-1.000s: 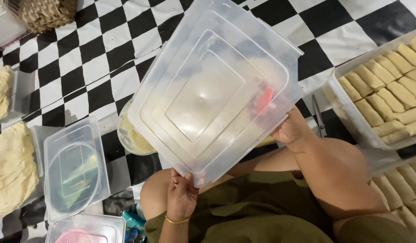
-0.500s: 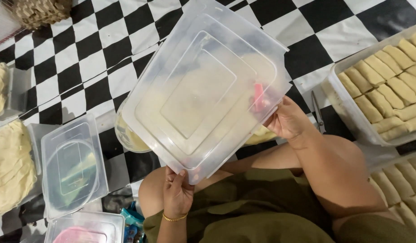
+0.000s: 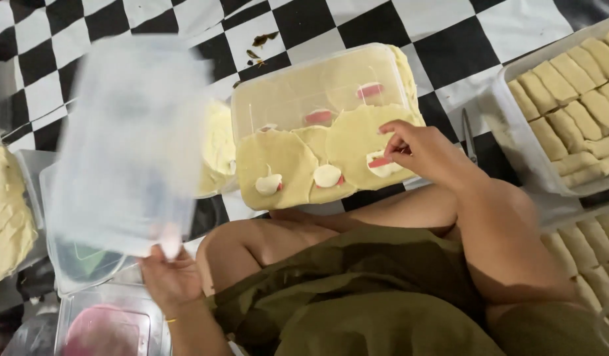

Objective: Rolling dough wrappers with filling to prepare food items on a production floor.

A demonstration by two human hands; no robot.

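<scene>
Now the left hand [image 3: 169, 277] pinches a clear plastic lid [image 3: 129, 142] over the left edge of the checkered floor [image 3: 331, 20]. The right hand [image 3: 426, 155], fingers curled, touches thin yellow wrappers [image 3: 317, 155] in the clear tub [image 3: 317, 92]. The blurry lid might slip; wrappers could tear.

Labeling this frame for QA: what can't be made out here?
- Clear lid in the left hand, head view: motion-blurred; it hides the containers behind it.
- Right hand on the open container of wrappers: fingers cover the filling piece; grip unclear.
- Tray of rolls: cut off by the right edge.
- Pink-filled box: cut off at the bottom edge, contents indistinct.
</scene>
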